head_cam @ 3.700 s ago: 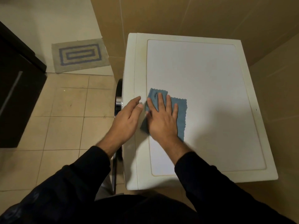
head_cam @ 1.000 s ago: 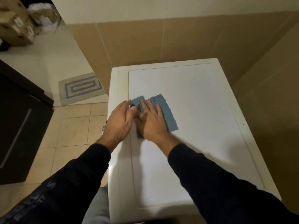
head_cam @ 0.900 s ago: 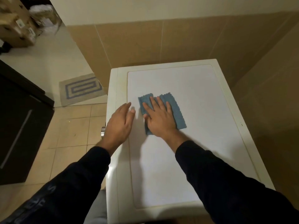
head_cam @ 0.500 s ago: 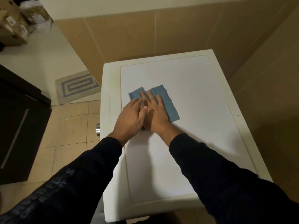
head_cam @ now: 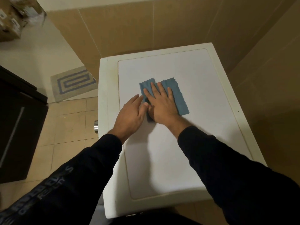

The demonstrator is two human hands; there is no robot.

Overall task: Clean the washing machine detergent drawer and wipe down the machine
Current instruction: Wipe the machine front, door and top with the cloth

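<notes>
Lying under right hand — cloth

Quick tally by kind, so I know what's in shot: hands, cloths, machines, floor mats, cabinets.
Hands: 2, left hand and right hand
Cloths: 1, blue cloth
Machines: 1, washing machine
Floor mats: 1, patterned mat
Cabinets: 1, dark cabinet
Total: 6
</notes>
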